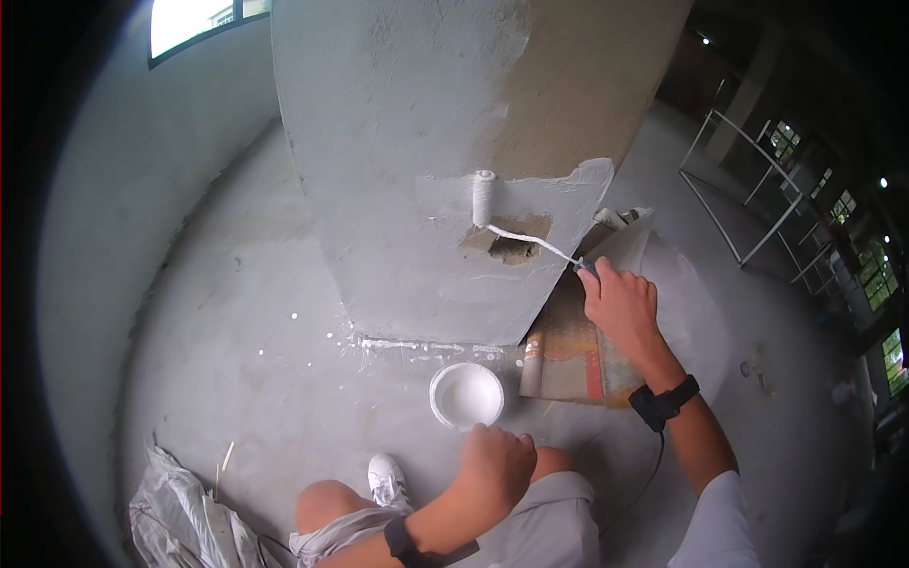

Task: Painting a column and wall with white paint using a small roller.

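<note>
My right hand (621, 305) grips the dark handle (586, 268) of a paint roller. The roller's wire frame (532, 239) is coated white, and its white sleeve (483, 199) rests against the lower face of a plastered pillar (398, 213). A hole (515, 248) with a bare brown edge breaks the pillar's surface just under the sleeve. My left hand (499, 454) is curled into a fist over my knee, close to the near rim of a white bucket (434, 405). White paint fills part of the bucket. The underside of that fist is hidden.
Brown bare plaster (568, 92) covers the pillar's upper right. Cardboard (568, 362) and clear plastic sheeting (675, 298) lie by its right side. White paint spots dot the concrete floor (234, 284). A crumpled sack (184, 511) is at lower left, and metal frames (738, 192) stand far right.
</note>
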The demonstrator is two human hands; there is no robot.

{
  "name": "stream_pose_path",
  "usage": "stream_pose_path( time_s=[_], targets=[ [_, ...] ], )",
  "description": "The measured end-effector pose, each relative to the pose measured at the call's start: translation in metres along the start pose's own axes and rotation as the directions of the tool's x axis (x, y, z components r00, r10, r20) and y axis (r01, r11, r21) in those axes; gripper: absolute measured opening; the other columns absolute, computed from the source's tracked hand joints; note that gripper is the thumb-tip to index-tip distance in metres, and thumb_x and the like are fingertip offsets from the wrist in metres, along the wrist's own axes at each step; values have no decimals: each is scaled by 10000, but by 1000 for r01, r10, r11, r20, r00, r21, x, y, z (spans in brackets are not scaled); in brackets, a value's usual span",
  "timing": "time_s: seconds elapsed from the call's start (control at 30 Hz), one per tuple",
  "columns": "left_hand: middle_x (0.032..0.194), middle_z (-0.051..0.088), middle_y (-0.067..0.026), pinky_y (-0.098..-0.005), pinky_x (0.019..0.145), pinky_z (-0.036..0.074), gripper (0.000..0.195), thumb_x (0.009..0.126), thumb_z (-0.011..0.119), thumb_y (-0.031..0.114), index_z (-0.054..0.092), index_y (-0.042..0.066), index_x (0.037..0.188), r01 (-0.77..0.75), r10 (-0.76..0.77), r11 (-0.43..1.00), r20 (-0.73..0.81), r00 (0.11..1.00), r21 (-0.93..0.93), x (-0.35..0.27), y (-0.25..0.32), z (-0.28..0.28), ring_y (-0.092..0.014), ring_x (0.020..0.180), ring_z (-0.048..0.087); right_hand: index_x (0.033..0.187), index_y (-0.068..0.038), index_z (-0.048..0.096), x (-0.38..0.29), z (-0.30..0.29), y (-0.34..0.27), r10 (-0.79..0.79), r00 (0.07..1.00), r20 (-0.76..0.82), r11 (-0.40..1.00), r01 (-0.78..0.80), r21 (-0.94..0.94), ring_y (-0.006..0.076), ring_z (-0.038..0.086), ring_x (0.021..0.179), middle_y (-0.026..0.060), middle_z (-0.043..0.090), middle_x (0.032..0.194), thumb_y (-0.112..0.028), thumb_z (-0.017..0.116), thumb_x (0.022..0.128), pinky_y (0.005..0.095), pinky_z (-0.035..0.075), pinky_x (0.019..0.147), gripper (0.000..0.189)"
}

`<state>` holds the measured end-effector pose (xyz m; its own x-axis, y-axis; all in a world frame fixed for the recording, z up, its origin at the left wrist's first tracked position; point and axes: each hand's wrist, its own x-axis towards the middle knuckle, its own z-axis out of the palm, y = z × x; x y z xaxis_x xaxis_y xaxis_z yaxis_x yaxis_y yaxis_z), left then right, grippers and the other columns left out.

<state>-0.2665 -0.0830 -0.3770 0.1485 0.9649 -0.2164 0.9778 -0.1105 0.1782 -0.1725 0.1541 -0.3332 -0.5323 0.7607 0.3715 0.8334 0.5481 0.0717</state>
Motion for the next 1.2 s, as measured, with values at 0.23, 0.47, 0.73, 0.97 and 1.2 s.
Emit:
stream_pose_path(
  time_s=[0.23, 0.47, 0.73, 0.97, 1.2],
  targets=[
    [775, 653, -48, -338, 677, 421, 109, 848, 541, 143, 622, 95, 903, -16, 17, 1000, -63, 998, 6, -5, -5, 5, -200, 773, 638, 870, -64, 589, -30, -29, 95, 133, 988, -78, 978, -144, -150, 426, 630, 686, 201, 641, 690, -389, 488, 937, 522, 477, 639, 346],
    [710, 658, -81, -341, 652, 490, 56, 785, 544, 115, 586, 79, 773, 26, -32, 999, -172, 985, -40, -9, -14, 7, -228, 718, 655, 881, -66, 594, -12, -28, 53, 140, 988, -59, 985, -145, -93, 436, 628, 725, 219, 639, 711, -402, 476, 939, 532, 476, 665, 361],
    [737, 657, -54, -333, 642, 439, 93, 838, 553, 148, 631, 100, 856, -7, 6, 1000, -100, 995, -12, -3, -4, 13, -205, 734, 654, 913, -49, 609, 21, -19, -32, 3, 1000, -1, 998, -3, 64, 440, 637, 806, 243, 653, 800, -414, 464, 941, 533, 483, 737, 393],
    [689, 649, -84, -341, 639, 488, 47, 772, 553, 112, 577, 78, 750, -17, 8, 999, -218, 976, -39, -7, -5, 18, -232, 698, 646, 928, -58, 602, -8, -18, 39, 119, 993, 19, 991, -117, -58, 435, 642, 771, 235, 651, 756, -415, 462, 943, 528, 491, 704, 385],
    [758, 658, -53, -327, 676, 437, 100, 853, 544, 145, 625, 91, 876, 31, -31, 1000, -58, 998, 3, -12, -3, 5, -203, 762, 648, 918, -64, 593, -27, 6, 28, 120, 991, 57, 993, -119, -19, 441, 638, 747, 237, 648, 746, -421, 461, 945, 541, 485, 686, 382]
  ],
)
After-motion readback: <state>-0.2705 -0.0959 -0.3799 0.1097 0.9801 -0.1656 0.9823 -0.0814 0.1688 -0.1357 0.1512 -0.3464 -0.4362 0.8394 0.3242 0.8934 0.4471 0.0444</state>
